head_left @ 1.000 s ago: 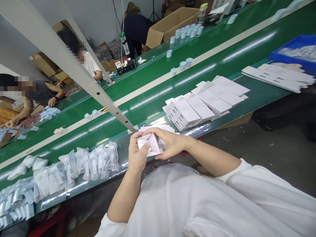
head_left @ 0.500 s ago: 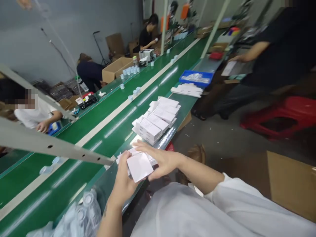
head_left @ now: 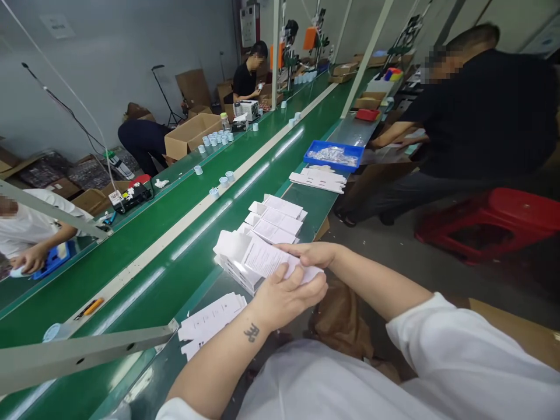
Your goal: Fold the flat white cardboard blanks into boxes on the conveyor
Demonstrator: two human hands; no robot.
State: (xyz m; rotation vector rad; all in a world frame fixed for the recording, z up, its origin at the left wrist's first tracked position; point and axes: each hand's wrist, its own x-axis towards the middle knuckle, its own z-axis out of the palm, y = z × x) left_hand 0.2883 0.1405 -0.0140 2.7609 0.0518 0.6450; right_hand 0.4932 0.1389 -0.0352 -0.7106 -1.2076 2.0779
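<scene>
Both of my hands are on a white printed box (head_left: 262, 256) at the near end of the stacked boxes. My left hand (head_left: 286, 291) wraps over its near side, fingers curled on top. My right hand (head_left: 312, 255) grips its right end, partly hidden behind the left fingers. The box's open flap points up and left. Beyond it, more white boxes (head_left: 280, 219) lie in overlapping rows on the metal ledge. Flat white printed cartons (head_left: 212, 321) lie to the left of my left forearm.
A green conveyor (head_left: 175, 245) carries small pale cups (head_left: 224, 181). A blue tray (head_left: 335, 154) of clear parts stands farther along the ledge. A pale metal post (head_left: 87, 356) crosses at lower left. A red stool (head_left: 494, 221) is at right; other people work around the line.
My hands have moved right with the box, to the stack's near end. The box has turned from its blank end to its printed side. The flat cartons are now uncovered.
</scene>
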